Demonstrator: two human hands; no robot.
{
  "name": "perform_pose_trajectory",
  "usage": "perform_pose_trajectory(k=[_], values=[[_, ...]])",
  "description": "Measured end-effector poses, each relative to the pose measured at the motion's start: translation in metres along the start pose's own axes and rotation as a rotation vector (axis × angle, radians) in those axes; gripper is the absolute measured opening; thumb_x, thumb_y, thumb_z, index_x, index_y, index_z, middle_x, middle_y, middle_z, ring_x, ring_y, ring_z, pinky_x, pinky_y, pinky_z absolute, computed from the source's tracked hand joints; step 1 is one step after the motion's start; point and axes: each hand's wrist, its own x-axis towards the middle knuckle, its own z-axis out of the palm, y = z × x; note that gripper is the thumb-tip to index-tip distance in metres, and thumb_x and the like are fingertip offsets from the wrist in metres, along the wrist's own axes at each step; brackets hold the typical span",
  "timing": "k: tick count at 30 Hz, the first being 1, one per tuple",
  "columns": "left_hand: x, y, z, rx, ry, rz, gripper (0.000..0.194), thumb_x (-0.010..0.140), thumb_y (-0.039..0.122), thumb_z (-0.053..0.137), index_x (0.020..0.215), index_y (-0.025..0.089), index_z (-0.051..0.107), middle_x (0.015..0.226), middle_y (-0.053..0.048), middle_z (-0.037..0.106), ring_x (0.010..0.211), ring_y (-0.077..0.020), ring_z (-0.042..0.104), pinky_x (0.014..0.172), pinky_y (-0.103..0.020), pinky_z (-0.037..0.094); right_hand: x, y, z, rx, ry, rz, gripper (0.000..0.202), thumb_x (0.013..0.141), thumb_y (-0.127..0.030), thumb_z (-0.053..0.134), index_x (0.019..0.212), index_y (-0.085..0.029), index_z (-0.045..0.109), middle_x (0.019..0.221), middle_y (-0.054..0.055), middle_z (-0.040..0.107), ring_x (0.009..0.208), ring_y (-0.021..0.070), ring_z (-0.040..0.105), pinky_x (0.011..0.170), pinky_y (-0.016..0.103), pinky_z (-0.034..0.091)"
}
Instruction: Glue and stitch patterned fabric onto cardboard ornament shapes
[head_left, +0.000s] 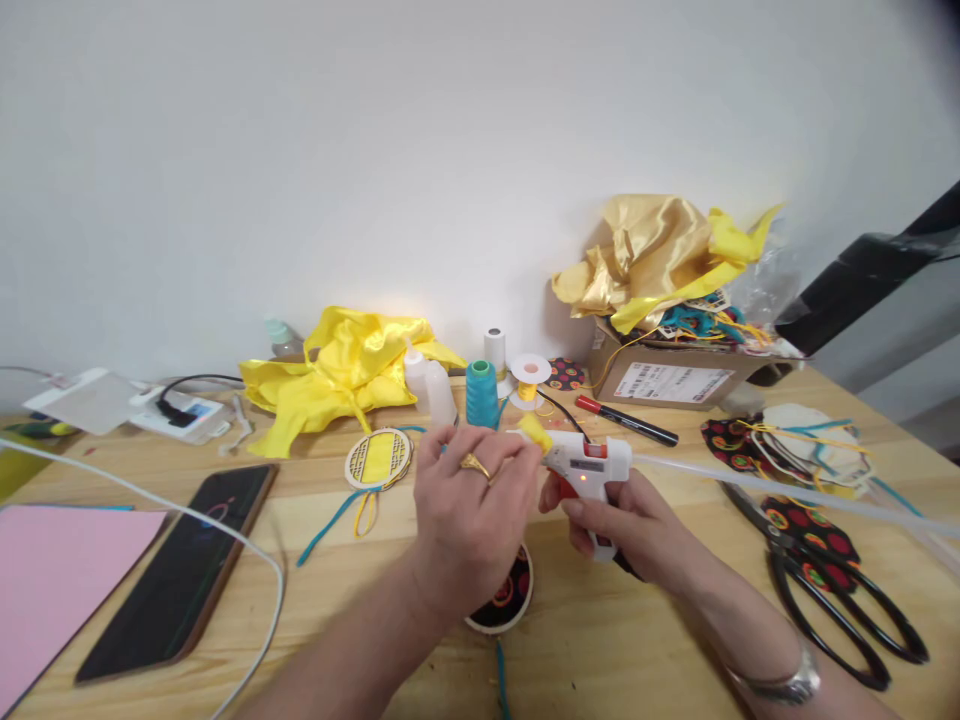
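My right hand point(630, 520) is wrapped around the grip of a white hot glue gun point(592, 467) with a red trigger and a small orange light lit. A long clear glue stick point(757, 486) runs out of its back to the right. My left hand point(476, 510) is closed right at the gun's front end, its fingers bent together; what they hold is hidden. A small yellow piece point(535, 433) shows at the nozzle beside those fingertips, and I cannot tell if it belongs to the gun. Partly under my left hand lies a round ornament point(517, 592) with dark patterned fabric and a teal cord.
A yellow round ornament point(379, 458) lies to the left, near a phone point(180, 570) and a white cable point(255, 545). Behind stand a teal thread cone point(481, 395), bottles and yellow satin point(337, 370). Black-handled scissors point(825, 600), a marker point(627, 420) and a cardboard box point(667, 380) are on the right.
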Motion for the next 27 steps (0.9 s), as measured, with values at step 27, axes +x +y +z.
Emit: perform_pose_trajectory(k=[27], values=[[-0.005,0.010,-0.001,0.035,0.016,0.063,0.022,0.074,0.025,0.068,0.092,0.013,0.064,0.084,-0.009,0.071,0.078,-0.0227,0.063,0.071,-0.038,0.046,-0.002,-0.004,0.001,-0.211,-0.007,-0.019,0.023,0.082,-0.038,0.055,0.075,-0.017,0.049,0.059,-0.003,0.047,0.052,0.0082,0.040,0.047,0.021,0.031]])
